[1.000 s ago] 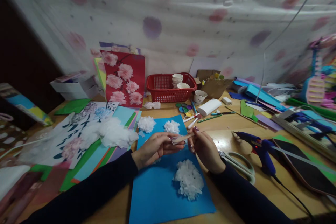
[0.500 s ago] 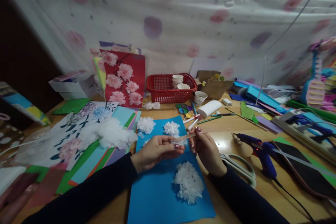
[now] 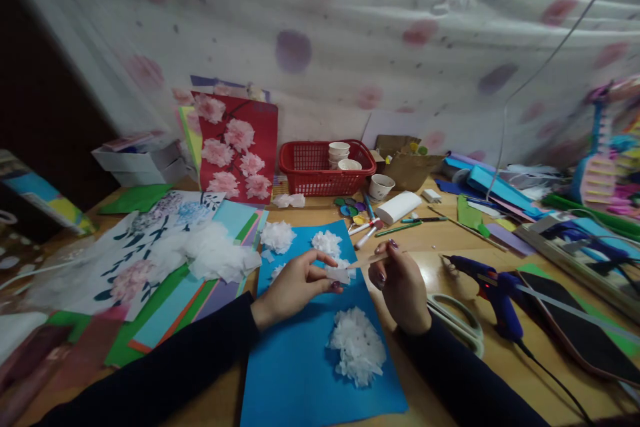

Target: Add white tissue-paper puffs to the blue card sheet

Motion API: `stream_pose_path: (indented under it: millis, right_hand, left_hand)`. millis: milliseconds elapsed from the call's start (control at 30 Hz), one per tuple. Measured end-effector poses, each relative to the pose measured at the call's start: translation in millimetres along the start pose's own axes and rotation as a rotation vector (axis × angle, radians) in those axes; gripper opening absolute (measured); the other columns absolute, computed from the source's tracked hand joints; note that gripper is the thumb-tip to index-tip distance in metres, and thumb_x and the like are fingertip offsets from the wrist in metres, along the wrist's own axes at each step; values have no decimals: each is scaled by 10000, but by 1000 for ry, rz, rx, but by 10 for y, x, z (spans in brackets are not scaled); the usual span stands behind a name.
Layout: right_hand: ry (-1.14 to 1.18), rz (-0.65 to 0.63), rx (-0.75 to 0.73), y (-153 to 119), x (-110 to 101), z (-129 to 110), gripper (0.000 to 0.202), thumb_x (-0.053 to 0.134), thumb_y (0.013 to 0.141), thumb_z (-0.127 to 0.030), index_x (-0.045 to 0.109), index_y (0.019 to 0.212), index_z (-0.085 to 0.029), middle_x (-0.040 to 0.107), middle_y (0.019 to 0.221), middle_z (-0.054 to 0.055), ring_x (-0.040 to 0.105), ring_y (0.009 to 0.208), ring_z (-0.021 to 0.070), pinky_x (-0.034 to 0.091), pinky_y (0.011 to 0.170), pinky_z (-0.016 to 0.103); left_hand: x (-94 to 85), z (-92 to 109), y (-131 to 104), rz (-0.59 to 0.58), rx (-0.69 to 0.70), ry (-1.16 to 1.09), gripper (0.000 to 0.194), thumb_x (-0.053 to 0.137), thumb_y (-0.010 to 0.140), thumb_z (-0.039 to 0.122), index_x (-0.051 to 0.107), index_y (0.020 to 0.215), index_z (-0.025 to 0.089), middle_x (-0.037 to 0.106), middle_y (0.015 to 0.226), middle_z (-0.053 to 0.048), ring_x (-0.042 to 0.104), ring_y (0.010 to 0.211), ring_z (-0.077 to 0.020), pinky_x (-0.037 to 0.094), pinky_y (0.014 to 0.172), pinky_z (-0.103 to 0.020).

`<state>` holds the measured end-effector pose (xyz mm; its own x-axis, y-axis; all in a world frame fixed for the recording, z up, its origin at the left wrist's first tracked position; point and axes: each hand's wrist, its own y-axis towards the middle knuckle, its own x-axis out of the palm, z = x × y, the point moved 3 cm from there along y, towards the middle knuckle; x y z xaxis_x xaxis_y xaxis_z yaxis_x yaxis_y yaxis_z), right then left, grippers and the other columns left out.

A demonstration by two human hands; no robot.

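Head: two hands [image 3: 404, 292], one stick [image 3: 369, 260]

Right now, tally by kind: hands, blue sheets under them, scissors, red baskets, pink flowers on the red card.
Left hand and right hand: 2
Blue sheet: 1
Scissors: 1
Red basket: 1
Pink flowers on red card: 6
Total: 11

You wear dark navy sleeves, plain and long: the left sleeve [image 3: 165, 363] lies mostly left of the blue sheet [image 3: 290, 380], the right sleeve [image 3: 460, 377] to its right. Each ends at your wrist, leaving your fingers [image 3: 317, 255] bare, with glossy, dark reddish polish on the visible nails [image 3: 393, 243].
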<state>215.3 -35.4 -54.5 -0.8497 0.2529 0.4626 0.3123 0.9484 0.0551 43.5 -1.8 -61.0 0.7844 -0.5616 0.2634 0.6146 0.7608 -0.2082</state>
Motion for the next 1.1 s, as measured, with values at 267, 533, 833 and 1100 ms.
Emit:
stream_pose_path:
  millis: [267, 533, 833, 1100]
  right_hand:
    - [-35, -15, -27, -8, -3, 12, 252, 592, 782, -424, 557, 708, -186, 401, 388, -65, 358, 337, 79, 256, 365, 218]
    - [44, 6, 7, 11, 5, -4, 297, 576, 781, -464, 537, 655, -197, 362, 359, -74, 312, 308, 64, 237, 331, 190]
    - [-51, -80, 62, -15, 47, 65, 350, 566, 779, -506, 546, 638, -186, 367, 339, -69, 299, 299, 67, 214, 327, 192]
    - [-72, -88, 51, -19, 28, 87, 342, 552, 789, -495, 550, 652, -182, 375, 334, -72, 300, 288, 66, 222, 314, 186]
  left_hand:
    - [15, -25, 6, -74, 37, -7, 329, 761, 667, 384, 594, 794, 131, 719, 849, -97, 698, 813, -216, 506, 824, -369]
    - [-34, 18, 10, -76, 58, 62, 311, 719, 714, 408, 591, 782, 133, 707, 807, -86, 686, 743, -187, 513, 780, -344]
    - [28, 45, -36, -65, 41, 236, 199, 646, 784, 333, 602, 765, 139, 660, 749, -42, 649, 708, -155, 499, 706, -294]
    - [30, -41, -34, -150, -14, 241, 266, 593, 816, 392, 579, 835, 127, 682, 787, -66, 664, 740, -169, 513, 737, -334]
